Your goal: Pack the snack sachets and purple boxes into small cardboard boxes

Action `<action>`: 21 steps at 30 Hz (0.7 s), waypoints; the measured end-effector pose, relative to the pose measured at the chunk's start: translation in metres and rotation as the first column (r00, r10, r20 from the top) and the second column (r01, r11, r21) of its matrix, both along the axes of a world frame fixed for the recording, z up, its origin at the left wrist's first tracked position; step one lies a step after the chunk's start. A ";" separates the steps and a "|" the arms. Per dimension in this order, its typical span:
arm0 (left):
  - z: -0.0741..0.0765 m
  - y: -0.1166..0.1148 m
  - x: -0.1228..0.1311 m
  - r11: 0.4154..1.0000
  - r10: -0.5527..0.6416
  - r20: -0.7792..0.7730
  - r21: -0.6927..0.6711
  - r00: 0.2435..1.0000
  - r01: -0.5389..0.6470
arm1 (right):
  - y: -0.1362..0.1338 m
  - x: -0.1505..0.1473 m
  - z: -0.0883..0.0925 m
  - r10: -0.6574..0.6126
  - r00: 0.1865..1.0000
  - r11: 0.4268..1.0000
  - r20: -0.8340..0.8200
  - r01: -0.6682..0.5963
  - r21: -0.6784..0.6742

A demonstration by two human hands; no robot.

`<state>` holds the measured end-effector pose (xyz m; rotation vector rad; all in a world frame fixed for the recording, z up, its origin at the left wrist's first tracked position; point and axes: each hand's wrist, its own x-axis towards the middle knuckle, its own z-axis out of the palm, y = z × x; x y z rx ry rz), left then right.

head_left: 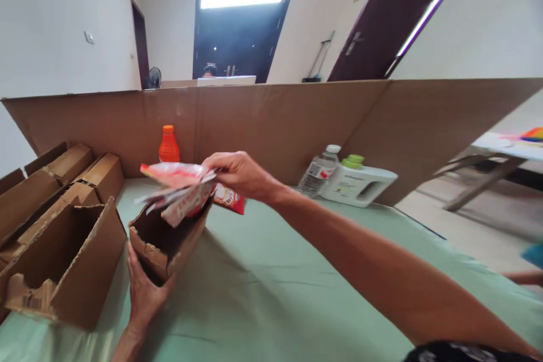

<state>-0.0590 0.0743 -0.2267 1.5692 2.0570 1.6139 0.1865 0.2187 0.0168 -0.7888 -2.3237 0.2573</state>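
My right hand [233, 172] grips a bunch of red and white snack packets [184, 186] above the opening of a cardboard box [186, 249]. The packets look flat and are blurred by motion. With its fingers around the near end, my left hand [146, 294] holds the same box, which is tilted. Part of the box's inside is dark and hidden under the packets. Another red packet [231, 199] shows just behind the box, under my right wrist; whether it lies on the cloth I cannot tell.
More open cardboard boxes [93, 271] stand at the left. An orange bottle [169, 144], a clear plastic bottle [318, 172] and a white jug with a green cap [360, 184] stand along the cardboard wall [271, 119]. Green cloth [271, 294] covers the table.
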 end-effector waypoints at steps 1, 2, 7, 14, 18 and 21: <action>0.000 0.000 0.001 1.000 0.005 0.006 -0.003 1.000 -0.005 | 0.003 0.014 0.010 -0.086 0.996 0.996 -0.030 0.086 0.002; 0.001 0.000 0.002 1.000 0.010 0.010 -0.007 1.000 -0.010 | 0.007 0.026 0.018 -0.184 0.982 0.983 -0.039 0.184 0.011; -0.002 0.001 0.005 1.000 0.003 0.023 0.007 1.000 -0.003 | 0.037 0.057 0.029 -0.521 0.853 0.848 -0.015 0.520 0.103; -0.010 0.000 0.002 1.000 0.007 0.030 0.007 1.000 -0.008 | 0.104 0.036 -0.040 -0.620 0.763 0.778 0.184 0.628 0.015; -0.011 -0.003 0.000 0.999 -0.022 0.047 -0.023 0.999 0.023 | 0.094 0.033 -0.069 -0.447 0.860 0.877 0.246 0.475 -0.068; -0.008 -0.002 -0.004 0.996 -0.077 0.068 -0.038 0.995 0.080 | 0.062 0.041 -0.086 -0.148 0.955 0.957 0.257 0.204 -0.208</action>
